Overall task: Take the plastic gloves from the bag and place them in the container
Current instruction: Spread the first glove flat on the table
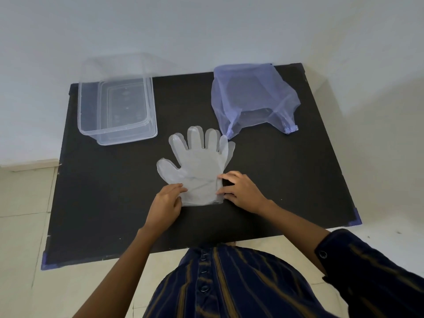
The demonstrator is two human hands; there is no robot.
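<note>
Translucent plastic gloves (197, 166) lie flat in a stack on the black mat, fingers pointing away from me. My left hand (166, 204) pinches the left edge of the cuff. My right hand (241, 191) rests its fingertips on the cuff's right edge. A clear rectangular container (117, 106) stands open at the far left of the mat, with nothing visible inside. A thin purple plastic bag (252, 99) sits at the far right, its mouth toward the gloves.
The black mat (298, 180) lies on a pale tiled floor and reaches a white wall at the back. Blue tape marks its near corners. My striped dark shirt fills the bottom of the view.
</note>
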